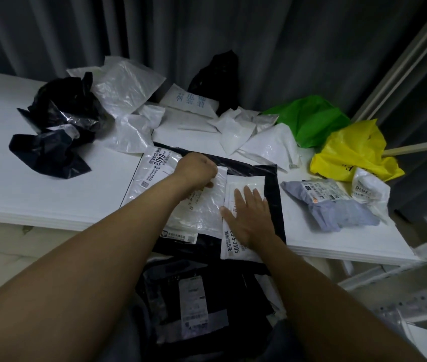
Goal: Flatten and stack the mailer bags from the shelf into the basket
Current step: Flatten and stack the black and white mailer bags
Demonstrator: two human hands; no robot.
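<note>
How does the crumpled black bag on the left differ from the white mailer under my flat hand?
The black bag is dark; the white mailer pale, with a printed label. The black bag is crumpled; the white mailer lies flat. No hand touches the black bag; the right hand presses on the white mailer, the left hand pinching the translucent mailer beside it. Both are plastic bags.

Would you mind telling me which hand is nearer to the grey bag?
Right. The right hand lies flat just left of the grey bag; the left hand grips a white bag farther left.
</note>
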